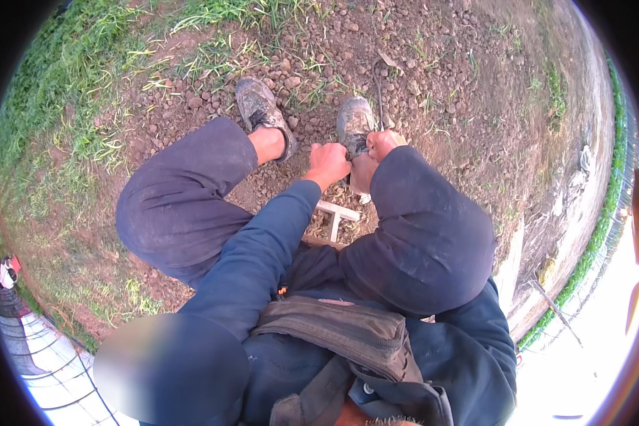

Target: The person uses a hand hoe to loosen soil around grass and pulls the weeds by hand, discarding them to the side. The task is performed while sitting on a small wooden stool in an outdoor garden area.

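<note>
Both my hands are at the ankle of my right shoe (354,120), a patterned, soil-stained shoe with dark laces. My left hand (330,162) is closed at the inner side of its collar, fingers curled under. On the outer side, my right hand (385,142) is also closed at the collar, partly hidden by my raised right knee. The exact part gripped is hidden. A thin dark metal rod (379,101) runs along the ground from beside my right hand; I cannot tell if the hand touches it. My left shoe (261,109) rests on the soil.
Below my hands, a pale T-shaped bar (337,215) shows between my legs. A brown zipped bag (335,325) lies across my front. Cloddy soil (431,64) surrounds my feet, with grass (69,80) at the left. A wire fence (58,367) stands at lower left.
</note>
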The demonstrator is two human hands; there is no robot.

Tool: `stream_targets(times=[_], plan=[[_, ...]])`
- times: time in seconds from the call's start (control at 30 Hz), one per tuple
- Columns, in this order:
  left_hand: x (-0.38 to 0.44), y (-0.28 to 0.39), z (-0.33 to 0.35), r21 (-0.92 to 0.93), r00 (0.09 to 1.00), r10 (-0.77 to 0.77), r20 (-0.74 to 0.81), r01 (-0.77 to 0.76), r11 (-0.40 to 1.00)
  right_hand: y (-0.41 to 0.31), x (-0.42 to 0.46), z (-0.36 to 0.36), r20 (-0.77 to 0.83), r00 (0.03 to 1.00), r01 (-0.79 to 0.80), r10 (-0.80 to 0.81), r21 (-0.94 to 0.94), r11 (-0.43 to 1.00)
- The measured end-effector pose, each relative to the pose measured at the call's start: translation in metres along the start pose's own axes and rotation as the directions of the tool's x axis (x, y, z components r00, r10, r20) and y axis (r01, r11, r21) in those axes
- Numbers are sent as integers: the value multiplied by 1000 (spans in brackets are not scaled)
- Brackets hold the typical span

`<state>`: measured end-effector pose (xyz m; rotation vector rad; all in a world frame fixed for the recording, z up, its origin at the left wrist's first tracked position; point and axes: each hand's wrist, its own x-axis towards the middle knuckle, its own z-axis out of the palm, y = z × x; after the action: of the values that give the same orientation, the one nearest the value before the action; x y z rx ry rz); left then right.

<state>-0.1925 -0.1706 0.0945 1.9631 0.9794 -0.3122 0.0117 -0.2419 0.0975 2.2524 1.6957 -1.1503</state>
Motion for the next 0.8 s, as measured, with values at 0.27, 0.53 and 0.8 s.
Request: stream_targets(times=[0.27,0.53,0.8], plan=[[-5,-6,-3,33,998,54,-30,-53,998,6,7,23,-98,995,3,13,157,988],[-7,-11,13,30,997,-2,-73,5,1000,7,34,21,261,927,-311,268,139,940],[-20,-9,13,73,993,-75,-90,81,994,-6,17,21,211,969,-152,128,100,983]])
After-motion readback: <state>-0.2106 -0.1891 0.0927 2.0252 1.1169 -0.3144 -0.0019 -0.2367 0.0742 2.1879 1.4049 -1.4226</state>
